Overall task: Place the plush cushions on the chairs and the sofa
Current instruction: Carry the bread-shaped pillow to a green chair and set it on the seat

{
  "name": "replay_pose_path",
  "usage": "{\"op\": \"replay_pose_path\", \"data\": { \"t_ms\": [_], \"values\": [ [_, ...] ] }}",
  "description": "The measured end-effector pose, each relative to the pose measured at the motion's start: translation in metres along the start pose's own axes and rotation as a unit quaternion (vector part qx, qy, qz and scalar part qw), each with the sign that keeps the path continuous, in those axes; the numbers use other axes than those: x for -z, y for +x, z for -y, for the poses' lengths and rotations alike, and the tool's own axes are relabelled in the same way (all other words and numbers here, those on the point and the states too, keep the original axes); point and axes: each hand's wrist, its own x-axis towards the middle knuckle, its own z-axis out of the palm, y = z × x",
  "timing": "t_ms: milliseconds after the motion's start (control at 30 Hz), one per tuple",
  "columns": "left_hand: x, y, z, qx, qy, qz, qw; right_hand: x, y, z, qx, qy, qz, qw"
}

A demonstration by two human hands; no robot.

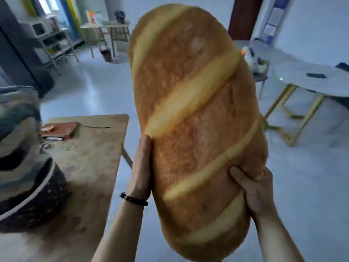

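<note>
Gripping upright cushion (196,129): right hand (258,188) curled round it, 5 o'clock; left hand (141,167) flat, pressing, 7 o'clock; desk (90,157), 9 o'clock.

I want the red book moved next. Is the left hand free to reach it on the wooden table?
Probably not yet: the left hand presses flat against the bread-shaped cushion, sharing its hold with the right hand. The path over the wooden table to the red book itself looks open.

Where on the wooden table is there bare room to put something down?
The wooden table is bare on its right half, between the red book, the dark basket and the right edge. Its left side is crowded: book, pens, basket.
</note>
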Motion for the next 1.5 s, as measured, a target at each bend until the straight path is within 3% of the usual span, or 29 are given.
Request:
{"op": "replay_pose_path", "data": {
  "t_ms": [167,367,500,733,867,1000,1233,1333,1500],
  "values": [
    [-0.123,0.036,0.042,-0.01,0.083,0.076,0.994,0.114,0.035,-0.016,-0.03,0.011,-0.078,0.996],
    [-0.323,0.093,0.092,-0.026,0.098,0.043,0.994,0.266,0.13,-0.017,-0.044,-0.003,-0.138,0.989],
    [-0.417,0.124,0.124,-0.043,0.111,0.01,0.993,0.347,0.183,-0.017,-0.069,-0.045,-0.159,0.984],
    [-0.57,0.206,0.2,-0.037,0.143,0.038,0.988,0.468,0.282,-0.05,-0.099,-0.053,-0.178,0.978],
    [-0.68,0.28,0.252,-0.004,0.131,0.092,0.987,0.547,0.37,-0.059,-0.114,-0.058,-0.207,0.97],
    [-0.802,0.351,0.276,0.047,0.104,0.184,0.976,0.625,0.46,-0.046,-0.106,-0.057,-0.309,0.944],
    [-1.003,0.442,0.328,0.144,0.094,0.364,0.916,0.764,0.573,-0.038,-0.113,-0.023,-0.421,0.9],
    [-1.094,0.475,0.375,0.173,0.115,0.4,0.893,0.837,0.628,-0.063,-0.111,-0.009,-0.457,0.883],
    [-1.252,0.54,0.437,0.182,0.124,0.401,0.889,0.966,0.749,-0.086,-0.105,0.005,-0.471,0.876]
  ]
}}
